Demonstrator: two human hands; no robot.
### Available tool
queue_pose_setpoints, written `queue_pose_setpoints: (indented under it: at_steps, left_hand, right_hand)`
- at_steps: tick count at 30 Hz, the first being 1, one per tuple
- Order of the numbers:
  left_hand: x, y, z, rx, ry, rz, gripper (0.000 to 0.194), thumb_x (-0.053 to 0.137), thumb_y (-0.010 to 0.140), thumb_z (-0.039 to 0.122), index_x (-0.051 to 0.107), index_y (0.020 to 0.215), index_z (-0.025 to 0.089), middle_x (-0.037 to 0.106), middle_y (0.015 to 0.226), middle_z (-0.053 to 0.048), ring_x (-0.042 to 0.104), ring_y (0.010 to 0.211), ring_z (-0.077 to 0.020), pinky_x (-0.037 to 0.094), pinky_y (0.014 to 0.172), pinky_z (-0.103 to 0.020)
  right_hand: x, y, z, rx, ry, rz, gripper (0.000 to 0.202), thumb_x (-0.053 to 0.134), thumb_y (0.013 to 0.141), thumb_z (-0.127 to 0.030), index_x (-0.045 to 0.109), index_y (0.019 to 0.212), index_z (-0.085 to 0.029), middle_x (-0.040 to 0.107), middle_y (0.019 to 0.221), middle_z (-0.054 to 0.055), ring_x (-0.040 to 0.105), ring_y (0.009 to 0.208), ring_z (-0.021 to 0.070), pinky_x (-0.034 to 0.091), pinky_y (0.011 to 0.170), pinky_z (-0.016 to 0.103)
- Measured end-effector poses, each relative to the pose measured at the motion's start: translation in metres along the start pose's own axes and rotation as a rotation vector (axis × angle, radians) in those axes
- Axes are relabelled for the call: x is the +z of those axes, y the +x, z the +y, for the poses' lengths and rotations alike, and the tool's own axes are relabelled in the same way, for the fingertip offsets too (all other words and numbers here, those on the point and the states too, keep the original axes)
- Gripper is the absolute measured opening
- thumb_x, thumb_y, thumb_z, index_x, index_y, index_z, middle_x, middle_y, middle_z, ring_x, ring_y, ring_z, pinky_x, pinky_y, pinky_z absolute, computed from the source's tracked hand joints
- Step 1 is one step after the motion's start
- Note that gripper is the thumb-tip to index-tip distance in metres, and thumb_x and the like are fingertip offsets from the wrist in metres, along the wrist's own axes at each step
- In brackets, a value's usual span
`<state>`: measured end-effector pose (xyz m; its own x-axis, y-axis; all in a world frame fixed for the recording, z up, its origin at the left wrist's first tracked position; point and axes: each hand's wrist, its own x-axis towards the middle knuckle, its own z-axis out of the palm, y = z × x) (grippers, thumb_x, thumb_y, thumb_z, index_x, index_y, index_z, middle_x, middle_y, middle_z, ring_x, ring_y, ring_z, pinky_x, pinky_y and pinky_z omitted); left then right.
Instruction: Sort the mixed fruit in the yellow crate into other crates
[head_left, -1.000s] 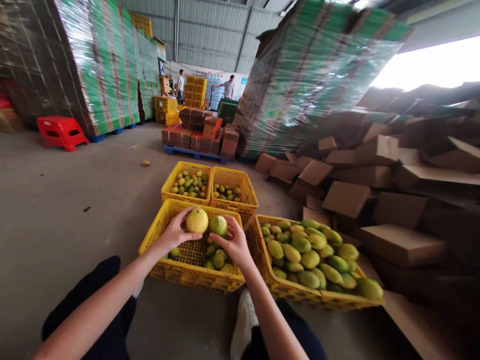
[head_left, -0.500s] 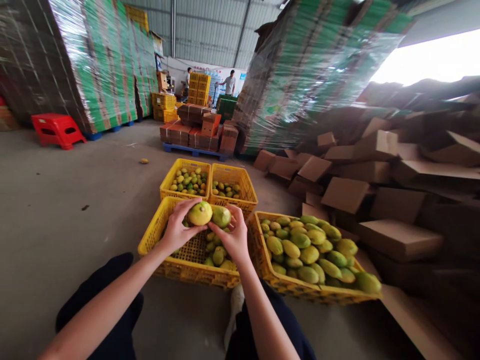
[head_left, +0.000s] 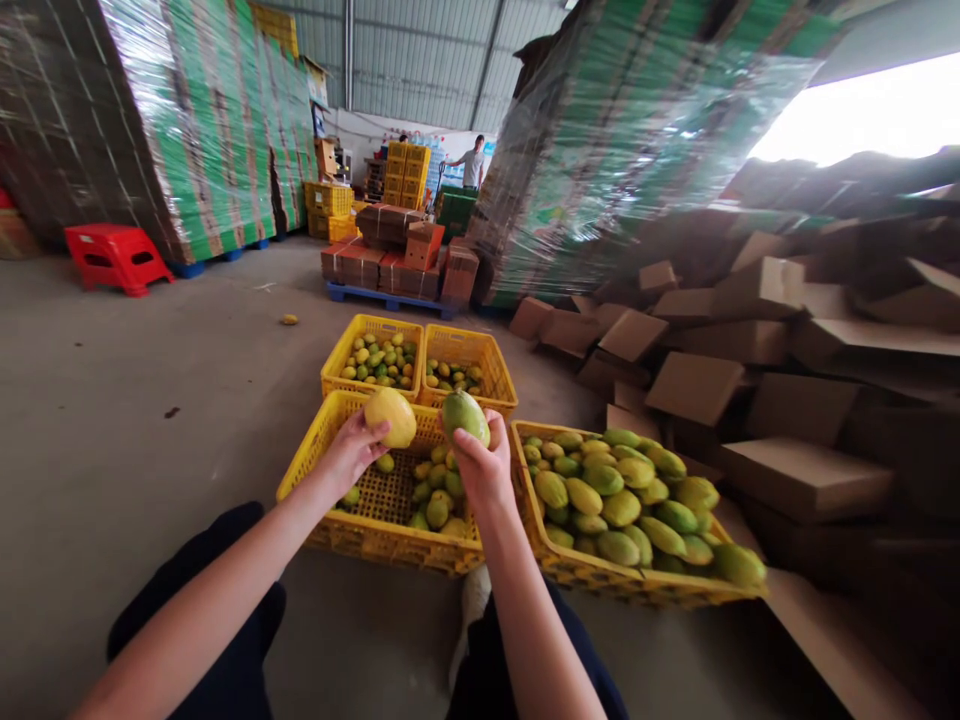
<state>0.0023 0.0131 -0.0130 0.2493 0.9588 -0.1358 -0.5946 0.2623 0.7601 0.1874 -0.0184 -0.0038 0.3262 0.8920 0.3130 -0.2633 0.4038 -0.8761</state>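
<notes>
My left hand (head_left: 354,455) is closed around a yellow papaya (head_left: 393,418), held above the near crate. In my right hand (head_left: 486,462) is a green papaya (head_left: 465,416), tilted upright with the thumb across its lower part. The two fruits are apart. Beneath them stands a yellow plastic crate (head_left: 300,470), with several green papayas (head_left: 437,510) on its right side and a few at its left; my arms hide part of it. To the right, another yellow crate (head_left: 600,582) is heaped with green-yellow papayas (head_left: 621,508).
Two yellow crates with smaller fruit (head_left: 379,360) stand just beyond. Cardboard boxes (head_left: 694,395) pile up on the right. A blue pallet (head_left: 386,300) carries boxes farther back. A red stool (head_left: 118,258) and a loose fruit (head_left: 289,320) are on the left floor. A person (head_left: 472,165) stands far back.
My hands have moved apart, separating the two papayas. The right one has been turned more upright, and the left one has shifted slightly left. The far person has moved a little right in view.
</notes>
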Motion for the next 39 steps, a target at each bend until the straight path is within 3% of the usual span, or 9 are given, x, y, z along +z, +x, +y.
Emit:
queue_pose_setpoints:
  at_steps: [2,4,6,11,14,18,25,34,39]
  left_hand:
    - [0.004,-0.003,0.002,0.045,0.034,-0.021,0.071,0.1,0.046,0.025,0.069,0.11,0.02,0.075,0.101,-0.004,0.07,0.099,-0.0221,0.054,0.075,-0.023]
    - [0.009,-0.006,0.005,0.088,0.043,-0.028,0.069,0.099,0.044,0.024,0.069,0.106,0.018,0.074,0.099,-0.004,0.069,0.098,-0.0221,0.055,0.075,-0.023]
    - [0.011,-0.008,0.007,0.12,0.052,-0.025,0.067,0.099,0.044,0.023,0.069,0.104,0.018,0.074,0.097,-0.004,0.069,0.098,-0.0229,0.056,0.078,-0.025]
    - [0.011,-0.008,0.011,0.258,0.15,-0.004,0.067,0.096,0.049,0.018,0.069,0.11,0.021,0.074,0.117,-0.006,0.063,0.123,-0.0297,0.055,0.096,-0.03]
    - [0.009,-0.009,0.012,0.34,0.247,-0.024,0.077,0.095,0.05,0.016,0.068,0.121,0.024,0.069,0.133,-0.005,0.057,0.135,-0.031,0.052,0.106,-0.034]
    - [0.007,-0.012,0.01,0.42,0.386,-0.042,0.078,0.094,0.052,0.01,0.069,0.124,0.026,0.065,0.14,-0.005,0.058,0.133,-0.0303,0.049,0.109,-0.034]
    - [0.006,-0.016,0.009,0.458,0.425,0.002,0.076,0.095,0.053,0.01,0.071,0.123,0.025,0.061,0.147,-0.007,0.049,0.142,-0.0339,0.039,0.119,-0.041]
    - [0.0,-0.012,0.006,0.564,0.547,-0.057,0.071,0.094,0.061,0.017,0.071,0.128,0.026,0.064,0.143,-0.008,0.056,0.136,-0.0325,0.043,0.117,-0.041]
    - [-0.008,-0.003,0.0,0.68,0.67,-0.06,0.073,0.094,0.061,0.028,0.068,0.129,0.024,0.066,0.14,-0.012,0.059,0.131,-0.0346,0.046,0.113,-0.05]
  right_hand:
    - [0.002,0.001,0.002,0.09,0.074,0.011,0.039,0.076,0.071,-0.054,0.055,0.091,-0.028,0.071,0.089,0.002,0.071,0.083,0.0242,0.06,0.077,0.042]
    - [0.005,0.002,0.003,0.172,0.132,0.04,0.045,0.062,0.077,-0.068,0.062,0.094,-0.026,0.073,0.09,0.006,0.072,0.083,0.0258,0.06,0.075,0.043]
    - [0.007,0.004,0.003,0.157,0.112,0.081,0.053,0.061,0.076,-0.073,0.065,0.097,-0.025,0.074,0.094,0.008,0.072,0.085,0.0256,0.06,0.075,0.041]
    - [0.01,0.001,0.0,-0.116,-0.274,0.007,0.064,0.092,0.058,-0.044,0.067,0.114,-0.027,0.076,0.112,0.006,0.07,0.104,0.0269,0.057,0.092,0.043]
    - [0.013,-0.005,0.0,-0.236,-0.448,-0.029,0.057,0.091,0.064,-0.038,0.07,0.115,-0.026,0.075,0.117,0.007,0.069,0.107,0.0273,0.055,0.097,0.046]
    - [0.014,-0.01,0.001,-0.341,-0.592,-0.051,0.048,0.086,0.071,-0.033,0.071,0.117,-0.028,0.075,0.117,0.007,0.067,0.111,0.0286,0.054,0.099,0.049]
    - [0.012,-0.007,0.001,-0.364,-0.651,-0.043,0.046,0.084,0.071,-0.028,0.073,0.116,-0.03,0.076,0.116,0.005,0.066,0.111,0.0289,0.052,0.1,0.051]
    - [0.01,-0.008,0.001,-0.4,-0.718,-0.042,0.047,0.082,0.071,-0.024,0.073,0.116,-0.029,0.077,0.116,0.006,0.066,0.11,0.029,0.054,0.1,0.051]
    - [0.011,-0.008,0.0,-0.405,-0.755,-0.033,0.045,0.08,0.071,-0.025,0.073,0.115,-0.027,0.077,0.115,0.006,0.068,0.109,0.0289,0.055,0.098,0.051]
